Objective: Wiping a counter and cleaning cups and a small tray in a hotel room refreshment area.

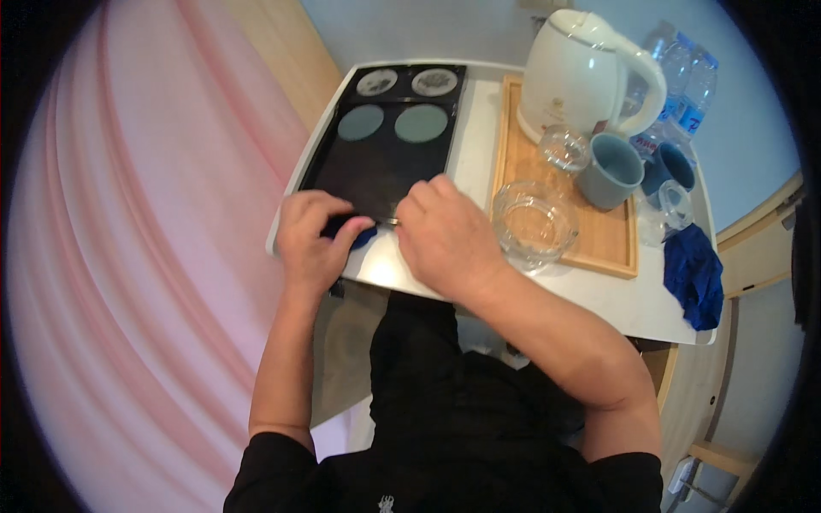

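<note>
A black rectangular tray (378,160) lies at the left of the white tabletop. Two grey-green discs (421,124) sit in its middle part, and two round pieces with mottled grey tops (434,82) are at its far end. My left hand (314,234) is at the tray's near left corner, with a dark blue cloth (363,239) bunched under its fingers and thumb. Most of that cloth is hidden by the hand. My right hand (442,234) has its fingers curled at the near right corner of the black tray; the fingertips are hidden.
To the right, a wooden tray (603,260) bears a white electric kettle (567,77), a glass ashtray (535,224) and a blue-grey mug (611,170). Beyond are another mug (670,170), plastic water bottles (696,96) and a second blue cloth (693,276). Pink curtain (160,256) hangs at left.
</note>
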The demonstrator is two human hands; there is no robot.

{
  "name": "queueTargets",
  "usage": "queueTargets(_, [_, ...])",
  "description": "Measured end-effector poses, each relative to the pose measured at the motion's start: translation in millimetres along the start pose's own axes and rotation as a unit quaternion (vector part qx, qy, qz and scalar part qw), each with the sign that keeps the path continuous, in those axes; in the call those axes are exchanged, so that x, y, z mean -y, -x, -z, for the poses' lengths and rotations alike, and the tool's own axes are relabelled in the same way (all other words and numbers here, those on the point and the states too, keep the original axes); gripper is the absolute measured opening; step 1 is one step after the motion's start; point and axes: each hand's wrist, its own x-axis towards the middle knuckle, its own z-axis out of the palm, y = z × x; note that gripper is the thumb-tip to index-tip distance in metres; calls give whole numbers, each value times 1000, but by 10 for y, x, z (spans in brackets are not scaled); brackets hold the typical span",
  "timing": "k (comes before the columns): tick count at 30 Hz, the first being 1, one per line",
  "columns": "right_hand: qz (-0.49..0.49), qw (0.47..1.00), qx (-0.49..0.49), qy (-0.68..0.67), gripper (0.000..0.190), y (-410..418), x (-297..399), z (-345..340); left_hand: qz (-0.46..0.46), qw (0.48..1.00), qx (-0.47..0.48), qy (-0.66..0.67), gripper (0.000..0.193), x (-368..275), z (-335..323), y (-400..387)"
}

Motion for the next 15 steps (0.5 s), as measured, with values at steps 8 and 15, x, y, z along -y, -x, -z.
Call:
queueTargets(8, [7,1000,13,-5,16,-36,-11,44,25,996,-63,-51,29,-35,11,429])
queueTargets(15, [12,1000,23,10,14,-24,18,98,-46,998,-39,22,37,-341,8,620])
